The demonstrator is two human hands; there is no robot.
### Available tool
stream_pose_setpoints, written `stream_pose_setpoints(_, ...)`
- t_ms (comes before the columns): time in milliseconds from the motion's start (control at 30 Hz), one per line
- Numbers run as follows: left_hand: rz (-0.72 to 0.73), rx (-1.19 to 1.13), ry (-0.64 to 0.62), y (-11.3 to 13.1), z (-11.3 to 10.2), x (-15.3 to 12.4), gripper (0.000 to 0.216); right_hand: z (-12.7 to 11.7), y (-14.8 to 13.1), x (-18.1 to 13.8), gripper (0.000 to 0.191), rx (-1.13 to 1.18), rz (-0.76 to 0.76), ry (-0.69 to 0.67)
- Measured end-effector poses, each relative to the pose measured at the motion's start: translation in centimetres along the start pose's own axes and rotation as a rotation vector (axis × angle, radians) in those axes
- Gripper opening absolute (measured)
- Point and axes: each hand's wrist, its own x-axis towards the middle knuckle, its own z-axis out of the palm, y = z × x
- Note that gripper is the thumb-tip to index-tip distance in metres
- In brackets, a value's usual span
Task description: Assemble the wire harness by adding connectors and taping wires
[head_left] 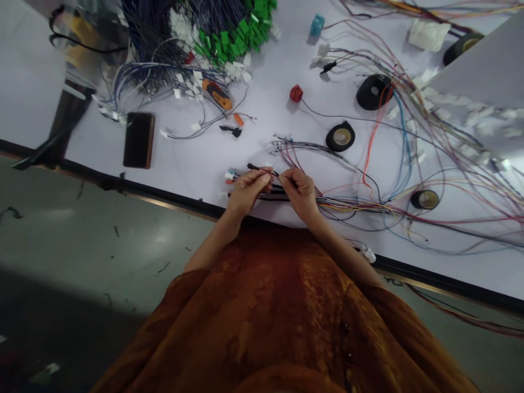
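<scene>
Near the table's front edge, my left hand (249,189) pinches thin wires (266,171) with a small black connector (252,166) at their end. My right hand (298,188) is closed on the same wires, just to the right, thumb and finger together. Under and between the hands runs a wire bundle (278,192) that carries on to the right. Bare wire ends with metal terminals (278,144) lie just beyond my hands. Small white, blue and orange connectors (230,176) stick out left of my left hand.
A phone (139,140), an orange cutter (216,94) and a black clip (231,130) lie to the left. Behind them is a heap of green connectors (233,38). Several black tape rolls (340,136), a red connector (296,93) and loose wires (403,147) spread rightward.
</scene>
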Motion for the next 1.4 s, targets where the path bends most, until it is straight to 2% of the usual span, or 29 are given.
stream_pose_setpoints(167, 0.004, -0.067, 0.036, -1.7, 1.0, 0.1, 0.025, 0.3, -0.2, -0.1, 0.023, -0.008, -0.035, 0.013)
stream_pose_setpoints(567, 0.018, -0.12, 0.001, -2.0, 0.5, 0.2, 0.028, 0.3, -0.3, -0.2, 0.023, -0.001, -0.011, -0.017)
stream_pose_setpoints(700, 0.008, -0.097, 0.023, -1.9, 0.3, 0.4, 0.03, 0.2, -0.6, -0.4, 0.024, -0.089, -0.006, -0.071)
stream_pose_setpoints(800, 0.003, 0.009, 0.054, -1.2, 0.1, 0.6, 0.036, -2.3, -0.4, 0.7, 0.025, -0.23, 0.034, -0.091)
stream_pose_setpoints(833, 0.014, 0.052, 0.062, -0.9, 0.0, 0.6, 0.038, -3.7, 0.0, 1.5, 0.026, -0.275, 0.056, -0.044)
stream_pose_setpoints(900, 0.047, 0.117, 0.07, -0.3, -0.1, 0.8, 0.04, -7.0, 1.2, 3.7, 0.025, -0.387, 0.126, 0.138)
stream_pose_setpoints(933, 0.065, 0.138, 0.067, 0.0, -0.1, 0.9, 0.04, -8.7, 2.0, 4.9, 0.023, -0.451, 0.173, 0.216)
stream_pose_setpoints(1000, 0.099, 0.167, 0.044, 0.5, 0.1, 1.1, 0.039, -11.3, 3.5, 7.3, 0.019, -0.695, 0.368, 0.334)
stream_pose_setpoints(1067, 0.126, 0.194, 0.007, 0.9, 0.3, 1.4, 0.037, -12.5, 4.4, 8.9, 0.02, -0.841, 0.516, 0.349)
stream_pose_setpoints(1100, 0.138, 0.21, -0.012, 1.1, 0.5, 1.6, 0.037, -12.6, 4.5, 9.3, 0.019, -0.853, 0.533, 0.335)
stream_pose_setpoints(1200, 0.151, 0.264, -0.037, 1.5, 0.6, 2.2, 0.039, -11.1, 2.7, 8.7, 0.019, -0.683, 0.43, 0.271)
stream_pose_setpoints(1267, 0.153, 0.295, -0.038, 1.7, 0.6, 2.6, 0.041, -9.5, 0.5, 7.5, 0.02, -0.458, 0.404, 0.157)
stream_pose_setpoints(1400, 0.207, 0.345, -0.081, 2.0, 0.6, 3.2, 0.042, -6.6, -3.4, 5.5, 0.018, 0.029, 0.557, -0.151)
